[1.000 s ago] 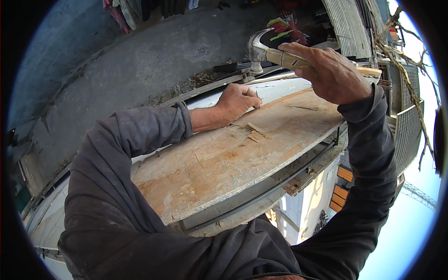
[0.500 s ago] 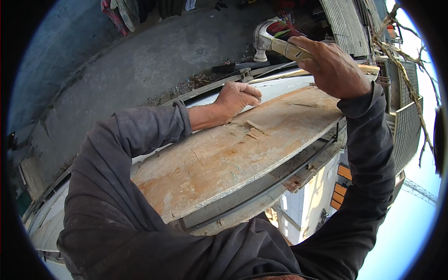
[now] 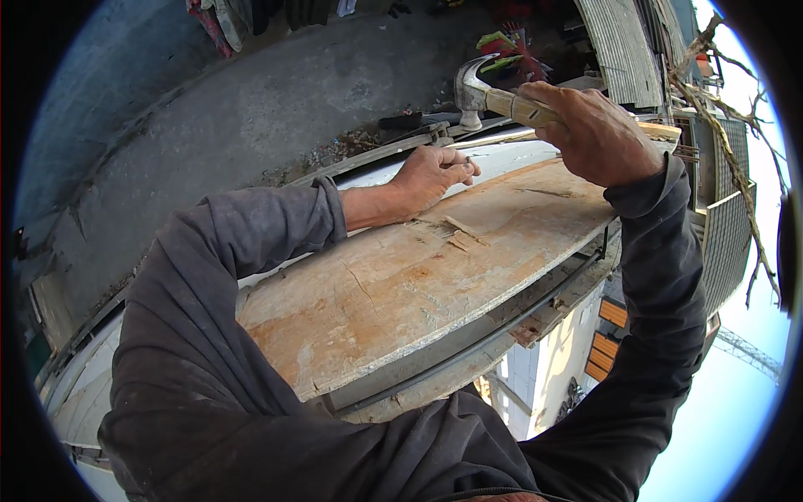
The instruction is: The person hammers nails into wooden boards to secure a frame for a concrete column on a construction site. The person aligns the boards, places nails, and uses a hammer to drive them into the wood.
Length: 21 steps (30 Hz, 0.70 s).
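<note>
My right hand (image 3: 604, 134) is wrapped round the wooden handle of a claw hammer (image 3: 471, 94). The hammer's metal head hangs just above my left hand (image 3: 428, 180), its striking face pointing down. The thumb and fingers of my left hand are pinched together over a white strip (image 3: 510, 157) at the board's far edge. Whatever is between those fingertips is too small to make out. Below both hands lies a large worn board (image 3: 376, 293), stained brown and cracked, with splintered wood chips (image 3: 460, 233) on it.
A grey concrete floor (image 3: 276, 109) lies well below, beyond the board. Rubble (image 3: 335, 151) and a dark bar collect by the far edge. A dark rail (image 3: 502, 330) runs under the board's near side. Bare branches (image 3: 728, 134) and a corrugated sheet (image 3: 615, 50) stand at the right.
The hammer head has come down slightly, closer to my left hand. My left hand has shifted a little to the right, its fingertips still together.
</note>
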Each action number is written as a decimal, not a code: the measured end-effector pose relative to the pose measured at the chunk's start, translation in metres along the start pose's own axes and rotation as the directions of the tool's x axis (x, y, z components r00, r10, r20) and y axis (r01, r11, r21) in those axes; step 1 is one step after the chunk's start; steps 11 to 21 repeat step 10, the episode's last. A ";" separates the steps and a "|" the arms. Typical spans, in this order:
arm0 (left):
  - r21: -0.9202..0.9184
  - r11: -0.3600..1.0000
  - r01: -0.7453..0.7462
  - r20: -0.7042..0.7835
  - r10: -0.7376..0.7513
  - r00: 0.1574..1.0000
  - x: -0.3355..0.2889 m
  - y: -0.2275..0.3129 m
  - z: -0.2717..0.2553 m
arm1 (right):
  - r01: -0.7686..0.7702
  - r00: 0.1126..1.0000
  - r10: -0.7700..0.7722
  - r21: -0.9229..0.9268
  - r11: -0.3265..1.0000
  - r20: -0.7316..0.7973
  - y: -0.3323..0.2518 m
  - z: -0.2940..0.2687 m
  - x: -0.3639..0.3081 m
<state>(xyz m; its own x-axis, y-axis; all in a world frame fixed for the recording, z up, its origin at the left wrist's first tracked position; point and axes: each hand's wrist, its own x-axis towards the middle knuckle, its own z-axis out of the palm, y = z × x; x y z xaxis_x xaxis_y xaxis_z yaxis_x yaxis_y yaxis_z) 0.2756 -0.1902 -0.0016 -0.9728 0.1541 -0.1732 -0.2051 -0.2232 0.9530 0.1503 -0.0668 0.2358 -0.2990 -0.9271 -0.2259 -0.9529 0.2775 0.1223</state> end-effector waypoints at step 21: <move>0.091 0.996 -0.018 0.089 0.009 0.996 0.003 0.004 0.000 | -0.007 0.999 0.006 0.038 0.999 0.041 0.007 0.011 -0.007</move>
